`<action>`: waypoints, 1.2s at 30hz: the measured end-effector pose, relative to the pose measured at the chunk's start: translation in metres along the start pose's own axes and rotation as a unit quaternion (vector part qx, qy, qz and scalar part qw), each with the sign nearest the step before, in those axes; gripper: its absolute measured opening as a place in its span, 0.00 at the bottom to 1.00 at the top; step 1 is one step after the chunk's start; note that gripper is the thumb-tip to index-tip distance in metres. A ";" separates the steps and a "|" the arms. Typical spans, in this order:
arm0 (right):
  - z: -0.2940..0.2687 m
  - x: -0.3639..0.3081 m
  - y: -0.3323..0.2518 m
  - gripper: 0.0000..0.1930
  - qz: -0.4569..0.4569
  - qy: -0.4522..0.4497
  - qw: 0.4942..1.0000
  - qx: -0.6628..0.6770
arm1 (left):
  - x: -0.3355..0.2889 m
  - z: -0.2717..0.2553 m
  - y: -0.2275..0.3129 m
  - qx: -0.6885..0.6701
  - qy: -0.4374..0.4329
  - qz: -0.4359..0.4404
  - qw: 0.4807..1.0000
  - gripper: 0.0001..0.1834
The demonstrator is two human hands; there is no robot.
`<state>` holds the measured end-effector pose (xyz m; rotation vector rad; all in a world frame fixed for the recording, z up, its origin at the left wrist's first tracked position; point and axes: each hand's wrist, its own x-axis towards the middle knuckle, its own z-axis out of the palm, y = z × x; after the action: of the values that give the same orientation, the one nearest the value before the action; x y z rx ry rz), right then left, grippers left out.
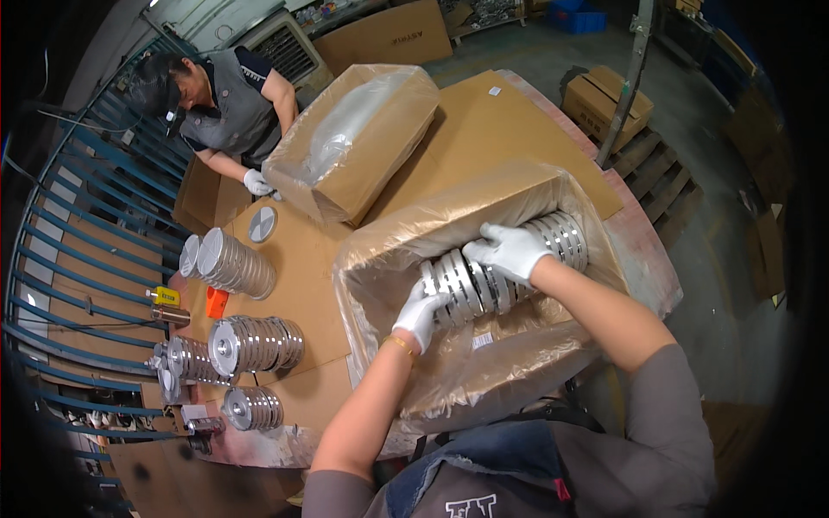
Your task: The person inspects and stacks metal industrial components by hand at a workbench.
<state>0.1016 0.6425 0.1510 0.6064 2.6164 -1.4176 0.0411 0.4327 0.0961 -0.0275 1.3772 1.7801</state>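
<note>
Metal discs (pixel 460 285) lie in a plastic-lined box (pixel 466 202), gripped by part-curled fingers of the left hand (pixel 420 314) and right hand (pixel 513 253).

Left fingers (pixel 434 302) and right fingers (pixel 480 250) hold silver discs (pixel 458 283) in a lined carton (pixel 449 226); a co-worker (pixel 226 102) is nearby

Right hand (pixel 509 252) covers the middle of the metal disc row (pixel 456 285); the row's underside is hidden inside the lined carton (pixel 492 200). Label (pixel 482 340) print: too small to read. Co-worker's (pixel 226 104) one hand is hidden behind the second carton (pixel 401 151). Metal post (pixel 629 82) cut off by the upper edge, wearer's torso (pixel 518 475) by the lower.
</note>
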 end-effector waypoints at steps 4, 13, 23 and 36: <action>-0.017 -0.031 0.003 0.39 -0.130 0.051 0.985 -0.103 | 0.017 0.003 -0.015 0.055 0.063 -0.065 0.994 0.23; 0.018 -0.023 0.026 0.51 -0.260 -0.050 0.839 -0.476 | 0.023 -0.009 -0.034 0.146 0.133 -0.030 0.980 0.34; 0.017 -0.021 0.013 0.53 -0.236 -0.117 0.843 -0.469 | 0.014 -0.003 -0.040 0.245 0.087 -0.016 0.966 0.45; 0.000 -0.009 0.049 0.41 -0.403 -0.046 0.811 -0.422 | 0.018 0.010 -0.030 0.243 0.194 0.004 0.950 0.41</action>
<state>0.1288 0.6635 0.1148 -0.7289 3.0968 -0.1451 0.0527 0.4525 0.0679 -0.1120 2.0734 1.4413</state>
